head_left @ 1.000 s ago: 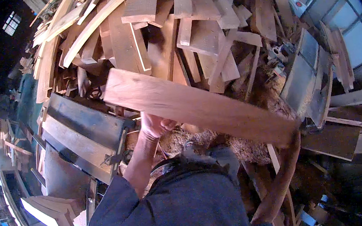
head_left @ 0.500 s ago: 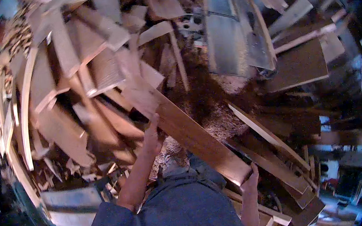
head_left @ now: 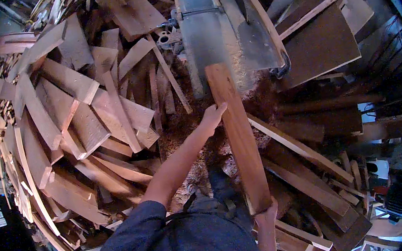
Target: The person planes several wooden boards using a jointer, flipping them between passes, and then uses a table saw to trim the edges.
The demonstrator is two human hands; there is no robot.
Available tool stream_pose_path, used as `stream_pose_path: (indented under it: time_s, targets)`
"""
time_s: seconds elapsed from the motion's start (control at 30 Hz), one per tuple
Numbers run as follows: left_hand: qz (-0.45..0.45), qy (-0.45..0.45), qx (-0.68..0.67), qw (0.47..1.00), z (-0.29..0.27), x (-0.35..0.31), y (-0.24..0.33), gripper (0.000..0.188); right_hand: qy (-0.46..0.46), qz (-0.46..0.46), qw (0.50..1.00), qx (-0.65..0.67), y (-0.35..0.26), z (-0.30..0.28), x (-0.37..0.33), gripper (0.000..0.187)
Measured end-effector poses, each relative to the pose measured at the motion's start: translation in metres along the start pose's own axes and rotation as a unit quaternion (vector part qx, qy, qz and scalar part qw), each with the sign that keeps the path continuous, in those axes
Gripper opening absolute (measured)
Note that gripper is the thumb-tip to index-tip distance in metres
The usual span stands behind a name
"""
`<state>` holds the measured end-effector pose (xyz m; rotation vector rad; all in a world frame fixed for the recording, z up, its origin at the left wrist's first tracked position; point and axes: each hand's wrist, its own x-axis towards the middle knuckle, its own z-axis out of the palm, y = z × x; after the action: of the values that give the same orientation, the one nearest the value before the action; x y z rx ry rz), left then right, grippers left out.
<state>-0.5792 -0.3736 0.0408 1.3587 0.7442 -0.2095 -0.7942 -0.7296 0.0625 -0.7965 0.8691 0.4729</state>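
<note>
A long reddish-brown wooden plank (head_left: pixel 242 143) points away from me, its far end overlapping the near end of a grey metal machine table (head_left: pixel 203 40). I cannot tell whether the plank rests on that table. About a third of the way down from the far end, my left hand (head_left: pixel 216 117) grips the plank's left edge, thumb on top. At the near end, my right hand (head_left: pixel 267 211) is closed around the right corner, with its fingers partly hidden under the wood.
Rough boards (head_left: pixel 74 116) are heaped on the left. More planks (head_left: pixel 313 182) lie to the right, beside a narrow pale-edged board (head_left: pixel 299 148). Wood shavings (head_left: pixel 190 177) cover the floor by my legs. A wide dark panel (head_left: pixel 324 45) stands right of the machine.
The plank has swung from slanting toward the far left to pointing nearly straight ahead at the machine table. Both hands still hold it, and my view has turned.
</note>
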Motion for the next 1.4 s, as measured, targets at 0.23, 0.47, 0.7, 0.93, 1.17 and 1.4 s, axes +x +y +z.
stream_pose_path:
  time_s: [0.23,0.47,0.7,0.93,1.17,1.4]
  targets:
    - [0.25,0.205,0.459,0.828,0.005,0.016,0.026,0.052,-0.103,-0.003,0.978,-0.183,0.006,0.095,0.072,0.037]
    - [0.313,0.221,0.574,0.723,0.002,0.104,0.067,0.07,-0.137,0.067,0.977,-0.146,0.042,0.121,0.169,0.039]
    - [0.317,0.221,0.576,0.72,-0.022,0.148,0.082,0.073,-0.119,0.095,0.969,-0.196,0.027,0.177,0.168,0.049]
    - [0.317,0.22,0.567,0.728,-0.029,0.162,0.096,0.072,-0.16,-0.347,0.514,-0.768,-0.021,0.257,0.112,0.088]
    - [0.326,0.219,0.557,0.732,-0.038,0.195,0.12,0.071,-0.083,-0.412,0.47,-0.776,0.003,0.297,0.129,0.087]
    - [0.335,0.225,0.541,0.738,-0.053,0.23,0.14,0.069,-0.049,-0.494,0.456,-0.739,0.011,0.326,0.161,0.078]
